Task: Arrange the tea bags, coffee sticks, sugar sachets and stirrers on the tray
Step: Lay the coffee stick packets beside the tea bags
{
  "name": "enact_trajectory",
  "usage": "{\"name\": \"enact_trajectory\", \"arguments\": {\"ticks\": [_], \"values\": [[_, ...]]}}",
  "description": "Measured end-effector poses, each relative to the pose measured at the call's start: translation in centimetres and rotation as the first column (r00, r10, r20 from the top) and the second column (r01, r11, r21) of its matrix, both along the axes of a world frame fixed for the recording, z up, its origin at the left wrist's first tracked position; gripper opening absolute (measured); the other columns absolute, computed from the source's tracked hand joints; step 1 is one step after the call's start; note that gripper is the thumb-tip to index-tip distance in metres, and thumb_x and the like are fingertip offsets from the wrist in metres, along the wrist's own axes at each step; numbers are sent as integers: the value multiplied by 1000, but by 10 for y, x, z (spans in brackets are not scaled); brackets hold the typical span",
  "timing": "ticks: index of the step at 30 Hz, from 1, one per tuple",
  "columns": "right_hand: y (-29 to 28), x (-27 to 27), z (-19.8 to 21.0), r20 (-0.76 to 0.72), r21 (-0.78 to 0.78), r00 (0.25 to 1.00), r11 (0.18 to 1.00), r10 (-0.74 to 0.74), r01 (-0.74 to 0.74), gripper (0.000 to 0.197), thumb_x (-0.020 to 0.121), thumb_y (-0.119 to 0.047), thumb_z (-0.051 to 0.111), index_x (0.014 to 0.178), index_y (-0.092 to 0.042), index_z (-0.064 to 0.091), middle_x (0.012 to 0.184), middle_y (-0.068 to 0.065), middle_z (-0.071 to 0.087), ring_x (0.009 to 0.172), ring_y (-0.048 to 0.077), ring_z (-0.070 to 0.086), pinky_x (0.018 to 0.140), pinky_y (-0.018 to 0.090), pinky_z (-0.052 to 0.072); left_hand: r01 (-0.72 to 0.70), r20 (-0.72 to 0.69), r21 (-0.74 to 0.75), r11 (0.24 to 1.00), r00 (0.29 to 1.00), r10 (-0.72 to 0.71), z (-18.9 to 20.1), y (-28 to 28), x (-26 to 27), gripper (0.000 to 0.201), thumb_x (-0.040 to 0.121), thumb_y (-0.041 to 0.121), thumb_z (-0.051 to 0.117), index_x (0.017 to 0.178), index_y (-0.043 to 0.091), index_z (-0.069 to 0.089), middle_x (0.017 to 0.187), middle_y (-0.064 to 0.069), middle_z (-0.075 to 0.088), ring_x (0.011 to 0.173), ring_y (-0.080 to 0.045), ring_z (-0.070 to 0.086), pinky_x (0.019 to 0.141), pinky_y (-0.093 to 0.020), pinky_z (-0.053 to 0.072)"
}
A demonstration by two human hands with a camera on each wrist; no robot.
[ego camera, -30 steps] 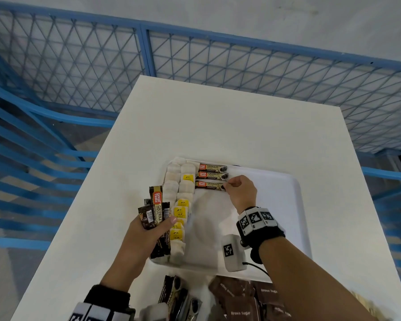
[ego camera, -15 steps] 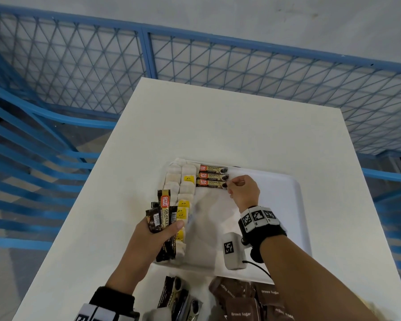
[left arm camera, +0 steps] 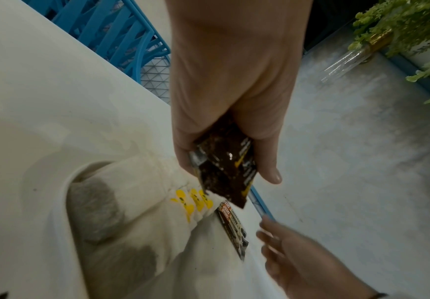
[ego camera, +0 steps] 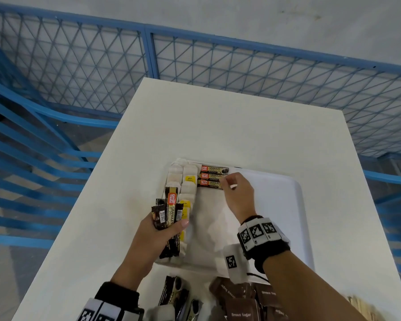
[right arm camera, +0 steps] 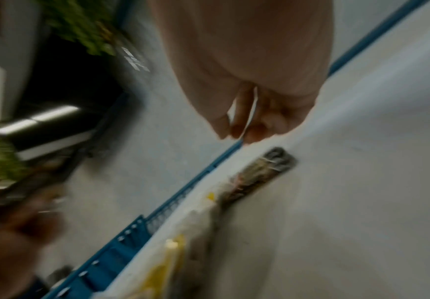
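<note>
A white tray [ego camera: 287,205] lies on the white table [ego camera: 241,126]. Tea bags [ego camera: 189,188] with yellow tags fill its left side in two columns. Three coffee sticks [ego camera: 211,176] lie side by side at the tray's far edge, next to the tea bags. My right hand [ego camera: 225,183] hovers just off their right ends, fingers loosely curled, with nothing between them [right arm camera: 237,133]. My left hand [ego camera: 169,224] grips a bundle of several coffee sticks [left arm camera: 224,172], held upright over the tray's left edge and the tea bags [left arm camera: 193,200].
Loose coffee sticks [ego camera: 176,295] and brown sugar sachets [ego camera: 239,304] lie on the table between me and the tray. Wooden stirrers [ego camera: 361,306] show at the bottom right. A blue mesh fence [ego camera: 218,66] surrounds the table.
My right hand has let go of the third coffee stick and drawn its fingertips slightly off it. My left hand has carried its bundle a little farther over the tea bags.
</note>
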State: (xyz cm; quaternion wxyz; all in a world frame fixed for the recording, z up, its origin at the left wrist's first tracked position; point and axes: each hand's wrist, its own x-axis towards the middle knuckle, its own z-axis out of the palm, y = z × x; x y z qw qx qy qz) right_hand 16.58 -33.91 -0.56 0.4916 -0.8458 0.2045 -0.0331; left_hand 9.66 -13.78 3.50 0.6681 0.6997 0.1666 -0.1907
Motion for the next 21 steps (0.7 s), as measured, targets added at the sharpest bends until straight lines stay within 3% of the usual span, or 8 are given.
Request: {"name": "enact_trajectory", "arguments": {"ticks": [2, 4, 7, 9, 12, 17, 21], "values": [[13, -9, 19, -22, 100, 979, 975, 203, -200, 17, 91, -31, 57, 92, -16, 62, 80, -8, 61, 70, 3, 53, 68, 16, 40, 11, -2, 16, 1000, 1000, -11, -1, -1, 1, 28, 72, 20, 77, 98, 22, 69, 92, 3, 75, 90, -16, 69, 84, -33, 51], [26, -20, 37, -48, 228, 891, 873, 452, -431, 17, 91, -37, 55, 95, -23, 63, 83, -14, 61, 68, -6, 52, 69, 14, 42, 17, 2, 32, 999, 1000, -17, -1, -3, 1, 28, 72, 19, 78, 98, 21, 68, 91, 1, 74, 90, -15, 68, 81, -30, 50], [39, -35, 49, -72, 316, 776, 752, 627, -578, 14, 84, -33, 66, 95, -26, 63, 88, -18, 59, 73, -5, 50, 72, 15, 42, 58, 20, 44, 997, 998, -58, 1, -7, 1, 25, 74, 13, 76, 97, 20, 66, 91, -1, 73, 85, -12, 68, 70, -20, 48], [45, -42, 48, -48, 337, 783, 748, 620, -572, 15, 79, -27, 72, 91, -23, 62, 87, -16, 57, 71, -4, 50, 67, 15, 44, 97, 34, 48, 994, 995, -98, 3, -8, 0, 27, 76, 10, 74, 98, 22, 66, 90, 2, 73, 82, -5, 68, 65, -12, 47], [50, -47, 48, 3, 432, 829, 747, 559, -505, 14, 79, -18, 73, 81, -18, 59, 85, -7, 54, 62, -8, 53, 56, 10, 44, 102, 29, 61, 993, 994, -104, 3, -7, 0, 30, 76, 13, 75, 103, 24, 65, 92, 3, 73, 87, -7, 68, 69, -15, 47], [46, -45, 43, 37, 546, 880, 728, 474, -415, 5, 89, -15, 60, 87, -18, 56, 85, -4, 62, 74, 4, 57, 67, 17, 45, 89, -19, 67, 994, 996, -87, -2, -4, -3, 24, 77, 18, 75, 99, 20, 65, 92, -3, 72, 88, -18, 67, 71, -24, 48], [37, -39, 46, 7, 784, 938, 581, 347, -221, 13, 99, -17, 40, 109, -14, 49, 84, 1, 61, 77, 20, 65, 72, 32, 56, 45, -41, 47, 998, 998, -43, -5, 1, -7, 19, 80, 19, 72, 98, 19, 67, 89, -2, 74, 89, -19, 68, 74, -27, 50]]}}
